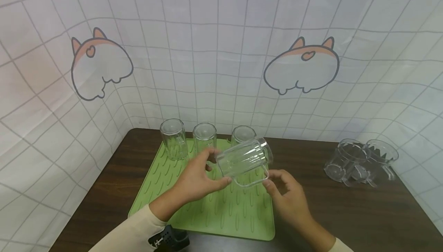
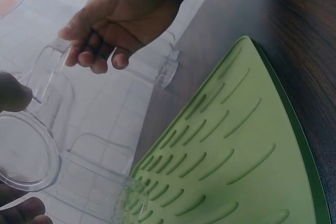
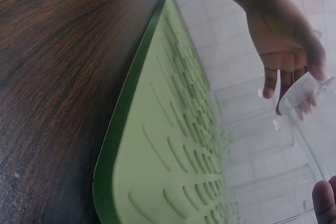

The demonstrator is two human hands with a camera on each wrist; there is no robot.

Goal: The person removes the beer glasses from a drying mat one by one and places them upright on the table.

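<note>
A clear glass mug [image 1: 243,161] is held tilted on its side above the green ridged mat [image 1: 221,215]. My left hand [image 1: 194,181] grips it by its left end, thumb below and fingers behind. At its lower right, my right hand [image 1: 288,198] pinches the mug's handle between thumb and fingertips. In the left wrist view the mug's round end [image 2: 26,150] faces the camera, and the right hand [image 2: 126,19] has its fingers on the handle. The right wrist view shows the left hand [image 3: 283,40] at the far end of the mug [image 3: 310,114].
Three clear glasses stand along the mat's back edge: one at left [image 1: 174,140], one in the middle [image 1: 205,136], one partly behind the held mug [image 1: 243,132]. Two more clear mugs [image 1: 349,157] stand on the dark wooden table [image 1: 304,159] at right. A patterned curtain [image 1: 221,52] hangs behind.
</note>
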